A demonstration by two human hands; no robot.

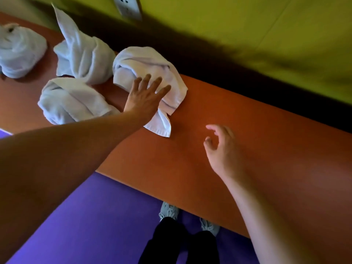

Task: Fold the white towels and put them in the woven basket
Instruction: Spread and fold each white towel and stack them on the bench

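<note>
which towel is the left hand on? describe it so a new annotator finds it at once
On the orange table, four crumpled white towels lie at the left end. It is the rightmost towel, nearest the bare tabletop. Only it has the left hand resting flat on it, one corner trailing toward the table's near edge.

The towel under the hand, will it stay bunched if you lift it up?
Probably not. The towel looks soft and floppy, lying in loose folds with a corner trailing, so it would likely droop and unfurl. It seems light, and the left hand resting on it could probably slide it along the smooth table.
</note>
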